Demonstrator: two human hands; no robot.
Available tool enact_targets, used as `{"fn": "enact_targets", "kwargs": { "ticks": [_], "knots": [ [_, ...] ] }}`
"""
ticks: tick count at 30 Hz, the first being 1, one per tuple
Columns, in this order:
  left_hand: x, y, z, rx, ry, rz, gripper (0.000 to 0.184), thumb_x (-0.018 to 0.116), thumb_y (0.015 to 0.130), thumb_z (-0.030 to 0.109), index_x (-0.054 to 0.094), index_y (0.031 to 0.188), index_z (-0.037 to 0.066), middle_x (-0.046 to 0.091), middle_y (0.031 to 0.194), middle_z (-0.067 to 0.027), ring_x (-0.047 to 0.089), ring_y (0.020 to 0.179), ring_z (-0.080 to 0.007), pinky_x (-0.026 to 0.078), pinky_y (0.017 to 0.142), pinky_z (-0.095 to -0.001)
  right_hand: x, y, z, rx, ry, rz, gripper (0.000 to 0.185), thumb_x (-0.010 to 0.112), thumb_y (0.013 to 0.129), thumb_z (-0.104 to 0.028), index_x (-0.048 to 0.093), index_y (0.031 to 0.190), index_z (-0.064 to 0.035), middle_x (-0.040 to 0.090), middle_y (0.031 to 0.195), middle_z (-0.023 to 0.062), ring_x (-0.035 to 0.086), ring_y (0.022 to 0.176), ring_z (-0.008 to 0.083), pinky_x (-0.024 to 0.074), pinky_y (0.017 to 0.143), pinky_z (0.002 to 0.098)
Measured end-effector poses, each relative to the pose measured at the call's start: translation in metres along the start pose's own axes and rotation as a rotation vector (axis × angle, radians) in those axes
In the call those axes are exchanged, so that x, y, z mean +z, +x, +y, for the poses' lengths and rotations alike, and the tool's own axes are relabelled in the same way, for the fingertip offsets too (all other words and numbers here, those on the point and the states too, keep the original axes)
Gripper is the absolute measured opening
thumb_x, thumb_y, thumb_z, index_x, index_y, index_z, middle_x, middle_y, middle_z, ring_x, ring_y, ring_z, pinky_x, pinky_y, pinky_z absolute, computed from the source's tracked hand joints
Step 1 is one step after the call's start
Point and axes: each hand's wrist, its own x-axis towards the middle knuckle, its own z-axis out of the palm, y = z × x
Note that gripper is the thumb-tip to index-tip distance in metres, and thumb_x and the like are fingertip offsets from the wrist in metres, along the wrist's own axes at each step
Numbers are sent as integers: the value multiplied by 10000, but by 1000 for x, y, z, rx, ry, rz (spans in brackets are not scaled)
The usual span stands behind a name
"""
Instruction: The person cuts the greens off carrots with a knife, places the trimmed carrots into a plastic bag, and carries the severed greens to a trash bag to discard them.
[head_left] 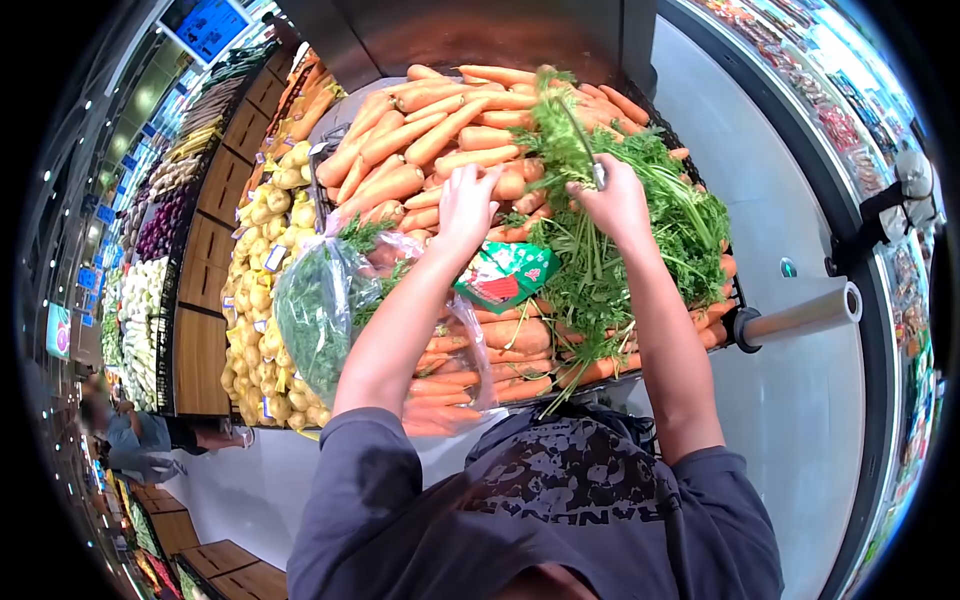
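Note:
My left hand [466, 208] is on the heap of carrots, its fingers bent around a carrot [510, 186] at the middle of the pile. My right hand [612, 200] is closed on a thin, knife-like tool [599, 176], its narrow dark edge pointing up and away. Beside that edge stands a blurred feathery carrot top [558, 135]. Below the right hand lies a big heap of cut-looking carrot greens [640, 250]. Between my forearms rests a green and red printed packet [507, 274]. A clear plastic bag [325, 300] with greens inside lies by my left forearm.
Bagged potatoes [262, 290] fill the display to the left, beside wooden-fronted vegetable shelves [212, 240]. A bag roll [805, 315] juts out at the right corner of the carrot bin. Another person [145, 440] is at the far left. A metal panel [470, 40] stands behind the carrots.

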Motion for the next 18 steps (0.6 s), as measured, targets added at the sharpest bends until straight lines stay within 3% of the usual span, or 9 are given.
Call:
{"fn": "enact_targets", "kwargs": {
  "ticks": [2, 4, 6, 8, 10, 13, 14, 16, 18],
  "knots": [
    [5, 2, 2, -137, -21, -62, 701, 809, 787, 139, 571, 1446, 139, 537, 1333, -172, 484, 1278, -374, 407, 1074, -495, -4, -3, 14, -242, -80, 63, 636, 859, 776, -371, 656, 1320, -111, 598, 1389, 170, 652, 1167, 363, 530, 975, 471],
    [9, 0, 1, -147, -6, -137, 818, 720, 865, 215, 363, 1596, 133, 350, 1545, -230, 341, 1412, -412, 223, 1177, -584, -32, -13, 23, -232, -118, 53, 697, 881, 750, -381, 644, 1338, -89, 573, 1414, 185, 622, 1215, 356, 517, 1011, 467],
    [9, -6, -1, -107, -90, -218, 868, 673, 918, 293, 225, 1645, 140, 204, 1641, -280, 227, 1505, -456, 136, 1214, -610, -67, -25, 9, -258, -153, -3, 822, 925, 700, -400, 621, 1374, -43, 522, 1464, 216, 564, 1313, 341, 491, 1082, 458],
    [3, -16, 5, -77, -95, -254, 871, 611, 969, 328, 116, 1669, 177, 108, 1696, -241, 111, 1572, -425, 35, 1233, -620, -98, -17, 20, -294, -290, -42, 917, 930, 666, -446, 585, 1451, -121, 427, 1574, 233, 492, 1410, 371, 460, 1131, 465],
    [3, -26, 12, -73, -80, -190, 800, 593, 990, 321, 183, 1661, 173, 135, 1693, -239, 136, 1564, -426, 49, 1226, -628, -108, 18, 61, -384, -306, -49, 989, 914, 638, -547, 571, 1471, -139, 432, 1584, 203, 514, 1395, 365, 442, 1140, 474],
    [-6, -36, 34, -33, -93, -69, 703, 603, 995, 325, 324, 1615, 148, 226, 1659, -243, 196, 1542, -420, 86, 1216, -630, -116, 69, 94, -401, -142, -252, 1061, 888, 681, -585, 509, 1503, -31, 520, 1483, 273, 523, 1374, 358, 405, 1159, 436],
    [-14, -38, 52, -32, -142, -17, 646, 643, 972, 358, 447, 1543, 128, 348, 1579, -235, 303, 1473, -409, 163, 1190, -625, -120, 79, 91, -300, -48, -426, 1092, 895, 713, -537, 423, 1557, -30, 424, 1571, 274, 369, 1500, 359, 314, 1224, 451],
    [-33, -45, 95, -115, -298, -243, 722, 725, 911, 413, 476, 1510, 96, 414, 1506, -212, 372, 1400, -400, 241, 1159, -603, -111, 102, 108, -221, 3, -539, 1164, 898, 717, -551, 349, 1587, -7, 411, 1587, 252, 414, 1465, 340, 353, 1191, 426],
    [-26, -58, 133, 7, -376, -171, 895, 824, 812, 450, 440, 1526, 69, 415, 1494, -211, 396, 1363, -404, 297, 1134, -576, -102, 113, 121, -187, -112, -583, 1230, 904, 708, -569, 279, 1619, -27, 390, 1601, 236, 465, 1412, 319, 382, 1156, 406]
  ]
}}
